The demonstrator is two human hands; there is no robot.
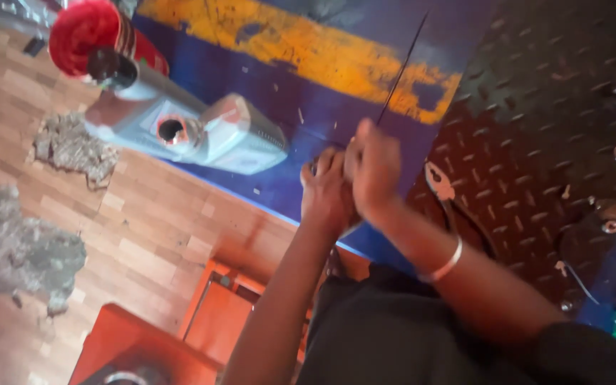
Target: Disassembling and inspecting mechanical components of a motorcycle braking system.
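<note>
We see both hands, left hand (326,191) and right hand (373,171), pressed together around a thin wire (402,65), which runs up and away over the blue board (265,85).

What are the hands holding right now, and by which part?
Both hands, left hand and right hand, close together around the lower end of a thin dark rod.
</note>
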